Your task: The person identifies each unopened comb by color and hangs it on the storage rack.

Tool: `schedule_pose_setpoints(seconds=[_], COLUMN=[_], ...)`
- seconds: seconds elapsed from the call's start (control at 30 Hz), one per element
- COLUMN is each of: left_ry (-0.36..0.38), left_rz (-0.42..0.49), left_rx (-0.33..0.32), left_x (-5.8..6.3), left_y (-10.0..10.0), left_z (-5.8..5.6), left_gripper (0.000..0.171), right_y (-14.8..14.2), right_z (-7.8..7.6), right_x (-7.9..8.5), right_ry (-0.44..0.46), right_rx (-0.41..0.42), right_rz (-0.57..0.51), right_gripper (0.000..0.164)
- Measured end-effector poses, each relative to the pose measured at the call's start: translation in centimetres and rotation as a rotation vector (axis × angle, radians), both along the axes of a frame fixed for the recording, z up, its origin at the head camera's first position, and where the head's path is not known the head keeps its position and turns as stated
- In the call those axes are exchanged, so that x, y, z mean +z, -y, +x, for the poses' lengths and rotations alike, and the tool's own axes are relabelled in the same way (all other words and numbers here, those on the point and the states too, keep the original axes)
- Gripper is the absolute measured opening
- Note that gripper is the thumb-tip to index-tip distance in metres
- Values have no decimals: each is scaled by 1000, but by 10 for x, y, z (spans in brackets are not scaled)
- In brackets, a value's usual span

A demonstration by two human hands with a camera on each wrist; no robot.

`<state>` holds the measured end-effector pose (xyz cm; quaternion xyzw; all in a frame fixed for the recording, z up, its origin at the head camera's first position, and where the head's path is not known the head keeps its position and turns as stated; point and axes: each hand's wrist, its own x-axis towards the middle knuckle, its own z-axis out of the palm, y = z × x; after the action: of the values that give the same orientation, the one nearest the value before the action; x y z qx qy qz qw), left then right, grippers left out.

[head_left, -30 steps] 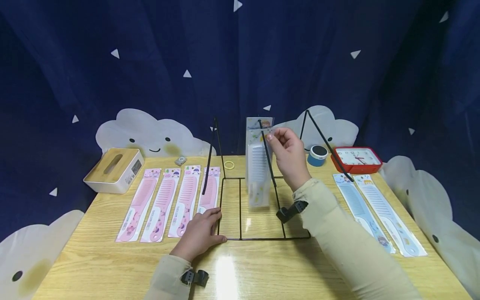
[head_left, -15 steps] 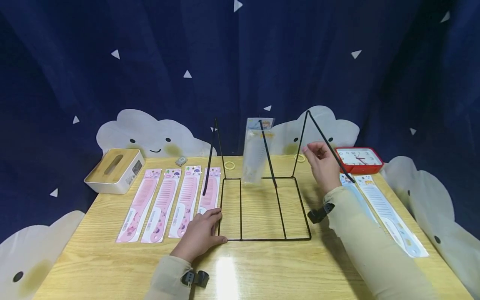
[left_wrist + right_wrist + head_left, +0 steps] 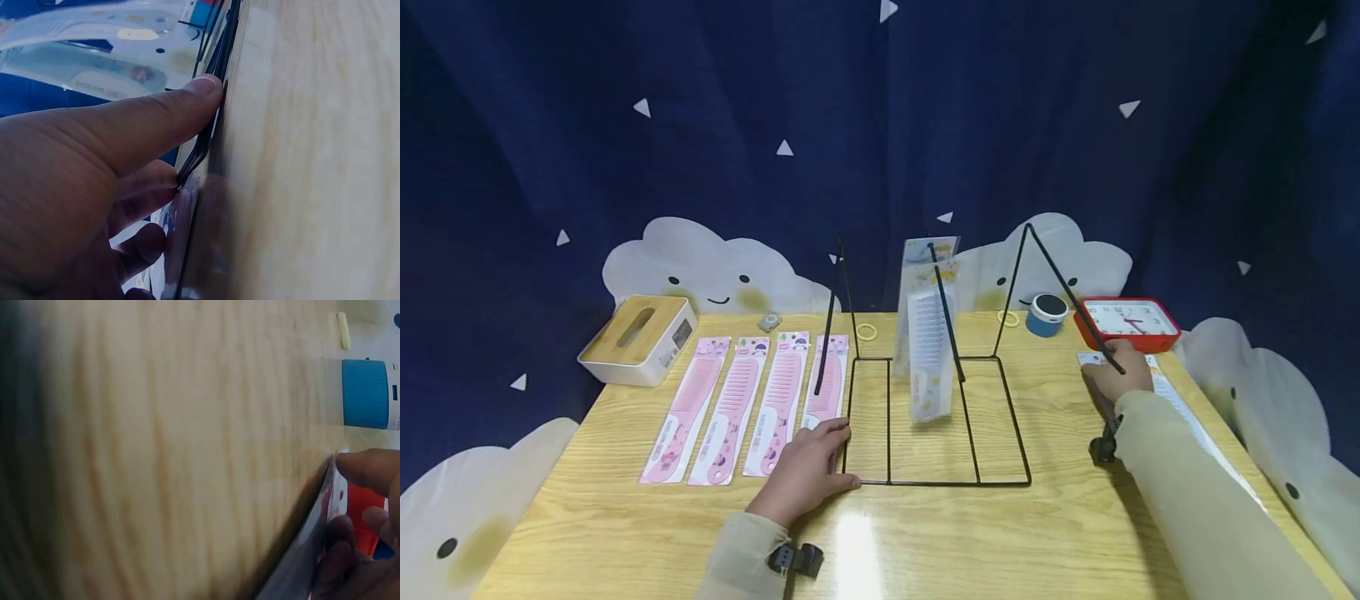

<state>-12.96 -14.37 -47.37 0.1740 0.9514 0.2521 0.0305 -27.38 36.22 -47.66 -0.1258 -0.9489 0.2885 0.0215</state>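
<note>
My left hand point(image 3: 805, 467) holds the front left corner of a black wire display rack point(image 3: 931, 483); in the left wrist view, its thumb point(image 3: 169, 115) lies along the bar with fingers on the other side. At the table's right, my right hand point(image 3: 1122, 371) pinches the top edge of a packaged blue comb point(image 3: 1088, 359). The right wrist view shows this package point(image 3: 306, 550) edge-on between thumb and fingers; my hand and sleeve hide most of it in the head view. Packaged combs point(image 3: 929, 358) hang one before another on the rack's middle hook.
Several packaged pink combs point(image 3: 722, 417) lie left of the rack. Another packaged blue comb point(image 3: 1195, 433) lies partly under the right sleeve. A tissue box point(image 3: 638, 337), blue speaker point(image 3: 1047, 317), red clock point(image 3: 1138, 321) and yellow rings point(image 3: 867, 332) stand or lie behind. Side hooks point(image 3: 1075, 300) jut forward.
My right hand has left the comb on the middle hook, moved right and down, and taken hold of a packaged blue comb. The hung comb has swung. The left hand stays at the rack.
</note>
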Motion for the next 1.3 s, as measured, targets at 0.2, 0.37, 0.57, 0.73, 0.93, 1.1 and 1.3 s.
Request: schedule_pose_setpoints(seconds=[0.2,0.37,0.57,0.73,0.93,1.1,1.3], left_ry=[-13,-12,-6,1,3,2,0], left_rz=[0,3,-8,-9,-3,-7,-12], left_rx=[3,1,3,5,7,7,5], left_x=[0,0,2,3,3,2,1], left_y=[-1,-1,-2,-1,-2,-1,-1], left_z=[0,0,0,1,2,1,1], left_gripper=[75,75,75,75,75,75,75], right_y=[-7,-2,21,49,98,144,188], right_z=[-2,6,11,17,43,83,137], right_x=[-3,3,22,46,84,116,148], right_ry=[-7,-53,-167,-251,-326,-473,-593], right_rx=[4,-3,10,68,279,512,720], right_rz=[-1,-2,-14,-82,-238,-371,-525], right_gripper=[66,43,35,30,23,11,11])
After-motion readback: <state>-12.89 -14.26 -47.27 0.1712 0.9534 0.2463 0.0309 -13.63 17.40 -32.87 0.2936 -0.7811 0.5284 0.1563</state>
